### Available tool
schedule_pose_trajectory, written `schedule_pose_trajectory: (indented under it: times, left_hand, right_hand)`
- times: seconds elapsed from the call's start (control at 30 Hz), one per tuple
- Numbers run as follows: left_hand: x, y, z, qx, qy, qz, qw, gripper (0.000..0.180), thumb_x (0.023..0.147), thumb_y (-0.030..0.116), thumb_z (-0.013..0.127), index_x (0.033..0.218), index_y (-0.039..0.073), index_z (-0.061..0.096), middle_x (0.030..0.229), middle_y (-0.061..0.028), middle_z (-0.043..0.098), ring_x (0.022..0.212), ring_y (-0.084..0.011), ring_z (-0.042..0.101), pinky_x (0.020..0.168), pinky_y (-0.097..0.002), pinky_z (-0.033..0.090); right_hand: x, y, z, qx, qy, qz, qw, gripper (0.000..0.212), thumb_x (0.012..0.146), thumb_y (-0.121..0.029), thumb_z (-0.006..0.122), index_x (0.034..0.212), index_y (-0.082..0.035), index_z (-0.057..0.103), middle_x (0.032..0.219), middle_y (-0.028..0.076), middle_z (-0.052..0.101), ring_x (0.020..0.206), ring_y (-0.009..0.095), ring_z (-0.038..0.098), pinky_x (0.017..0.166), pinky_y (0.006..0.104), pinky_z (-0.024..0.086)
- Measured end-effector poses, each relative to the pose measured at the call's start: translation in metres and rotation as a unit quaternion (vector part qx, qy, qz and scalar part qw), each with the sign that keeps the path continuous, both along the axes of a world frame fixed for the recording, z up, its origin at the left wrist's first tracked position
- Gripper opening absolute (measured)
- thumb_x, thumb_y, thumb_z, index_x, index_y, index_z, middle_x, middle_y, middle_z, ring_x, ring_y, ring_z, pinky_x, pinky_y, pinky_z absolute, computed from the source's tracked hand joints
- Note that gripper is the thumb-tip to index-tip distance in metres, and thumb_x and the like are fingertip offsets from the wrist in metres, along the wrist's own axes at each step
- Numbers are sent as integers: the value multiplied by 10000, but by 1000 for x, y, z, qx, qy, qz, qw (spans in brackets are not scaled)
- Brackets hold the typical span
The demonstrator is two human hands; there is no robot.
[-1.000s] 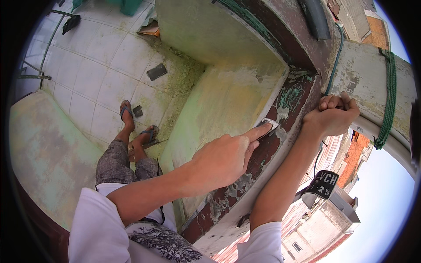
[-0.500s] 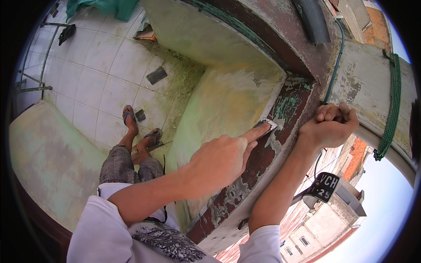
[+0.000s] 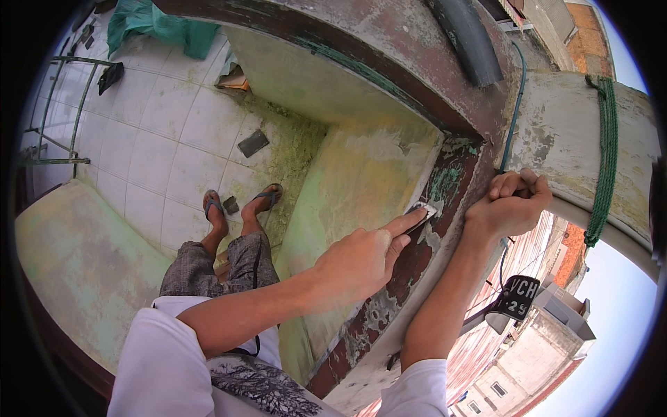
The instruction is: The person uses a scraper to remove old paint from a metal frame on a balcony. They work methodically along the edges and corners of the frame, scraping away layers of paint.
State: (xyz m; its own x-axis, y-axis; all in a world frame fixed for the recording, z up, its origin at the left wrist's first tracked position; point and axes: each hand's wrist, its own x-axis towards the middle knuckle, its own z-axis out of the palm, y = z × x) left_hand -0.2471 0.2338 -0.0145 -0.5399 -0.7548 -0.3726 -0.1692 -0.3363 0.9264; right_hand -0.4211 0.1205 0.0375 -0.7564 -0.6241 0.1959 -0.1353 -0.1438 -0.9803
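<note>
My left hand is closed round a small flat scraper, its index finger stretched along the top of it. The scraper's pale, dusty tip lies against the wall ledge, where maroon paint is flaking off grey and green patches. Most of the tool is hidden in the hand. Over the outer side of the ledge, my right hand is curled loosely, with nothing visible in its fingers. Its wrist rests by the ledge corner, close to a thin blue cable.
A dark pipe lies on the far ledge. Green rope wraps a peeling beam at right. Beyond the ledge is a drop beside a black plate. Dark flat pieces and green cloth lie on the mossy tiles.
My right foot has stepped forward and outward on the tiles. The view has shifted slightly, while the scraper stays at nearly the same spot on the ledge. My right hand remains at the corner.
</note>
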Motion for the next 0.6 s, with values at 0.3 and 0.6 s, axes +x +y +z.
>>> schedule_pose_trajectory:
  times: [0.3,0.6]
  left_hand:
    - [-18,-37,-10,-94,23,85,992,443,1144,194,460,1575,113,520,1282,-294,710,1164,-446,703,1026,-491,526]
    - [-27,-56,-6,-55,20,80,995,441,1144,186,462,1562,60,523,1419,-287,647,1325,-452,616,1109,-466,483]
  right_hand:
    - [3,-1,1,1,-4,1,1000,381,1030,-261,527,771,0,624,533,59,469,453,135,404,442,280,308]
    - [0,2,-1,-5,-6,0,1000,396,1022,-265,540,762,16,641,525,47,472,441,118,404,437,271,308]
